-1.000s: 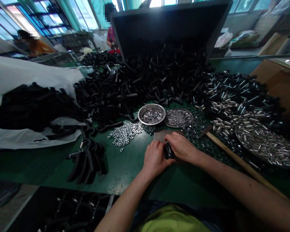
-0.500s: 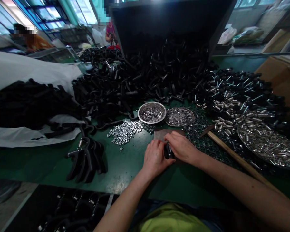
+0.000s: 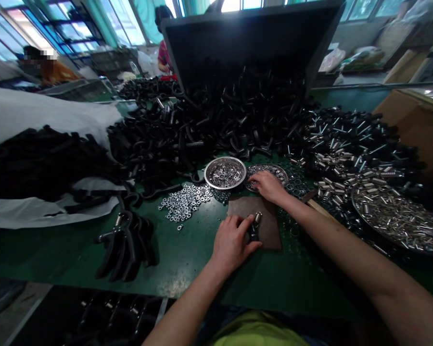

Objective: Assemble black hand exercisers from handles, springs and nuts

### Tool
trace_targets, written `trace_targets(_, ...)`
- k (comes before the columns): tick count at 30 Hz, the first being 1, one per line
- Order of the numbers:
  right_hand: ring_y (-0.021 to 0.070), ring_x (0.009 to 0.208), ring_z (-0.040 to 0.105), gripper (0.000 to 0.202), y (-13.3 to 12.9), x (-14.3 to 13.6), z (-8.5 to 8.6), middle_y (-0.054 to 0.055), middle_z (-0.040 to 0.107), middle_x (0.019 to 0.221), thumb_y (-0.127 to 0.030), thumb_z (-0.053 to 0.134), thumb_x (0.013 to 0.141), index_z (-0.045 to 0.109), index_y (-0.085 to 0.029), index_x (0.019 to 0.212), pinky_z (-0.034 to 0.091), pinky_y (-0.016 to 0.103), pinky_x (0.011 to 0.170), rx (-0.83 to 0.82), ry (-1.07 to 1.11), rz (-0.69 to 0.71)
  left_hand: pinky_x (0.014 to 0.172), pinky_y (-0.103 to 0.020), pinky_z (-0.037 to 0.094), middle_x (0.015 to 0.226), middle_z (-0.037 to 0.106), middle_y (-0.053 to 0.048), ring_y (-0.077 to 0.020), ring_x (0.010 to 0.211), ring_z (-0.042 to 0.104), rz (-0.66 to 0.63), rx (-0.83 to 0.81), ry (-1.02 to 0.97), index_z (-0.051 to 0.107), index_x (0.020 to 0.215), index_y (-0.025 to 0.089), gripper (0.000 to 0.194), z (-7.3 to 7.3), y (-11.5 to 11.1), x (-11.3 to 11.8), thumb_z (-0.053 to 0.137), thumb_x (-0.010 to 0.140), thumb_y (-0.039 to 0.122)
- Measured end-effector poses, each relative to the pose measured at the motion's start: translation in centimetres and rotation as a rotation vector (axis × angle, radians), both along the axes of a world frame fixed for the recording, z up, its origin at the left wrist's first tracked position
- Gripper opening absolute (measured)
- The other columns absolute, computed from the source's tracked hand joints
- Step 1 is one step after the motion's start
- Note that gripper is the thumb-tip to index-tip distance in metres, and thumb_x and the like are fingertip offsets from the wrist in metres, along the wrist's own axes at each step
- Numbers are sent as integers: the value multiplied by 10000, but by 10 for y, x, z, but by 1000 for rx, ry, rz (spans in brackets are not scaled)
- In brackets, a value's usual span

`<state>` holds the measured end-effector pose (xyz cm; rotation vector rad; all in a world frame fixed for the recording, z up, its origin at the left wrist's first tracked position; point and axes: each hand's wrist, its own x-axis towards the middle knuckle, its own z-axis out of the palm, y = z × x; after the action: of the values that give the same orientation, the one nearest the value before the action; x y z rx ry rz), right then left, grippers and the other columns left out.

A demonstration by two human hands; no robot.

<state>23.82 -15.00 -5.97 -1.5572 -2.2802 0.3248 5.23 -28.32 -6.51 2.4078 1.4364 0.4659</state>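
Note:
My left hand (image 3: 233,242) is closed around a small black part (image 3: 253,234), most of it covered by the fingers. A silver coil spring (image 3: 258,218) sticks up from the part's far end. Beneath it lies a flat brown-grey plate (image 3: 269,226) on the green table. My right hand (image 3: 269,186) is at an oval metal tray (image 3: 283,173) heaped with small shiny pieces. Its fingertips are bent together among those pieces; what they pinch, if anything, is too small to make out. Just left of the tray stands a round steel bowl (image 3: 206,177) of small metal parts.
Small metal rings (image 3: 184,204) lie loose left of the plate. Black curved parts (image 3: 126,245) stand grouped at the left. A wooden-handled hammer (image 3: 319,209) lies under my right forearm. Springs (image 3: 334,185) and a large tray of pins (image 3: 400,211) fill the right. Two people sit farther back.
My right hand has left the black part and moved up and away to the oval tray. The spring and more of the plate now show. My left hand stays on the part.

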Motion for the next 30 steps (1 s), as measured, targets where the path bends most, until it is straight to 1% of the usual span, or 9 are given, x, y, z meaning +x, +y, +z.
trace_targets(3,217,973,534,100,21,-2,-13,89,645,913,-128,647,746,688,-180,821,413,307,827,-14,-14,-17,818,-390,430,1069,559,-75,-252,972,501,-10,4,10,449,1296,239,650,1,0,0,659,737,496)
trace_targets(7,208,961,546,60,27,0,-19,85,651,878,-140,624,760,663,-180,737,415,290,810,-21,20,-77,840,-401,431,1097,563,-81,-259,1002,502,-29,3,14,426,1315,244,664,1,-1,0,654,743,494)
trace_targets(12,188,853,610,85,19,9,-11,69,679,826,-143,555,798,637,-166,807,434,307,791,-38,166,-180,869,-431,430,1119,576,-99,-271,1036,499,-64,1,-16,439,1304,219,677,-2,2,0,688,722,459)
trace_targets(15,157,798,639,136,-3,13,0,53,700,842,-166,485,842,592,-161,927,463,279,736,-50,289,-206,893,-443,428,1091,602,-107,-275,1034,518,-68,-11,-120,502,1254,204,646,-5,5,-1,714,694,447)
trace_targets(18,143,753,653,137,-42,14,10,37,710,859,-246,493,857,549,-180,963,486,272,695,-126,581,-172,907,-422,432,1068,632,-101,-268,1019,553,85,-128,-404,582,1174,200,600,-1,6,-3,740,654,455)
trace_targets(21,164,729,649,140,-84,8,17,36,698,818,-307,591,799,581,-183,864,493,292,674,-250,881,-141,860,-358,459,1025,664,-87,-235,946,600,345,-440,-847,620,1141,182,573,10,5,-5,735,656,465)
trace_targets(25,170,778,614,63,-117,-10,19,23,651,786,-252,655,742,648,-190,753,473,300,718,-252,890,-44,676,-265,495,846,682,-65,-158,711,627,496,-843,-1375,655,1057,143,546,22,0,-3,689,676,532)
trace_targets(27,169,801,597,23,-123,-18,21,20,634,794,-216,650,744,653,-198,730,457,306,744,-186,868,-6,602,-229,485,766,667,-55,-129,624,614,543,-947,-1488,663,967,126,532,22,-3,-1,684,666,565)
trace_targets(30,170,797,587,38,-123,-24,25,16,621,785,-184,642,749,650,-204,718,445,315,755,-130,828,-6,539,-191,459,742,650,-44,-100,572,599,570,-1016,-1553,644,911,120,504,20,-6,1,688,671,562)
